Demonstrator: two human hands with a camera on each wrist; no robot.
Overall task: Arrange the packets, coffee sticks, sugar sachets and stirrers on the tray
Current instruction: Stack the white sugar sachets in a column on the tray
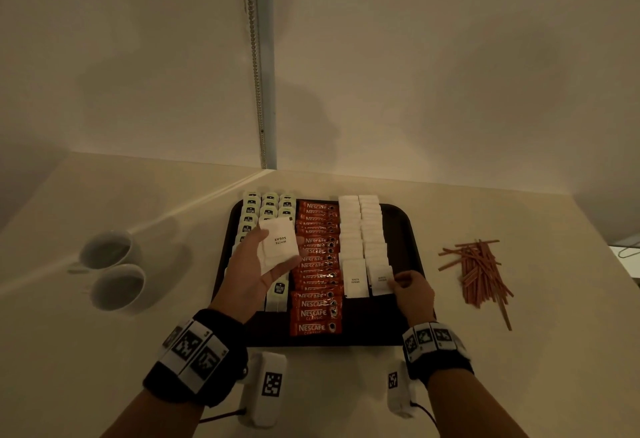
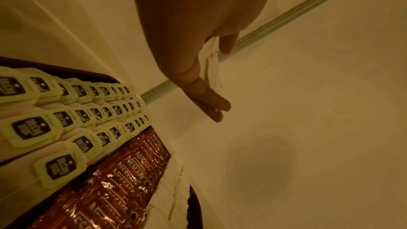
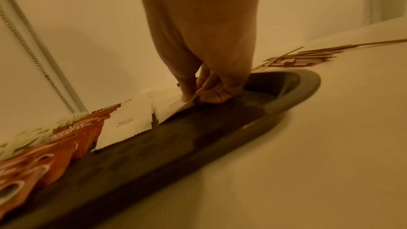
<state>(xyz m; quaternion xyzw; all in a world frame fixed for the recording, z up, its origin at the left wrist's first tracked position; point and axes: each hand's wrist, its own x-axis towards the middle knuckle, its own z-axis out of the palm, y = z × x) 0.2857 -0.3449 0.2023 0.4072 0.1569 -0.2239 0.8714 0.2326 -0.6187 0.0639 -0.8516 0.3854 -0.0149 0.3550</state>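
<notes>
A dark tray (image 1: 403, 226) holds three columns of pale green tea packets (image 1: 250, 210), a column of red Nescafe coffee sticks (image 1: 317, 264) and two columns of white sugar sachets (image 1: 362, 229). My left hand (image 1: 256, 264), palm up above the tea packets, holds a small stack of white sugar sachets (image 1: 278, 247) between thumb and fingers; in the left wrist view the stack (image 2: 212, 69) shows edge-on. My right hand (image 1: 412, 290) pinches the right edge of the nearest sachet (image 1: 381, 280) in the right column, seen as the sachet (image 3: 169, 111) under my fingertips (image 3: 189, 93).
A loose pile of brown stirrers (image 1: 479, 269) lies on the counter right of the tray. Two white cups (image 1: 114, 269) stand to the left. Two white tagged devices (image 1: 265, 389) with cables lie on the counter in front of the tray. Walls meet in a corner behind.
</notes>
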